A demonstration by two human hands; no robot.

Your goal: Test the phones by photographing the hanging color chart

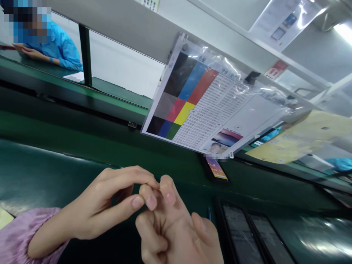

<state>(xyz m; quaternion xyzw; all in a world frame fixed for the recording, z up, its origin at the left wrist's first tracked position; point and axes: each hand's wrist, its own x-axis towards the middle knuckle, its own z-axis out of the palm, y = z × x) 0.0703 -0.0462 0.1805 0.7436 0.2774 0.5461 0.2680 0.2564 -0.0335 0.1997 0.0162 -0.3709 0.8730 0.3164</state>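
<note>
Above the green table, my two hands meet in the lower middle. My left hand, in a pink gathered cuff, reaches in from the left. Its thumb and index finger close around a fingertip of my right hand. With its palm turned up, my right hand has several fingers partly curled and apart, and its thumb out to the right. Its palm shows no object. Just right of this hand lie two dark-framed tablet-like devices, and a thin blue pen-like thing peeks out beside them.
A phone with a lit screen leans at the back, under a hanging colour-chart sheet in plastic. A yellowish sheet hangs to the right. Beyond the frame opening, a person in blue sits at another green table.
</note>
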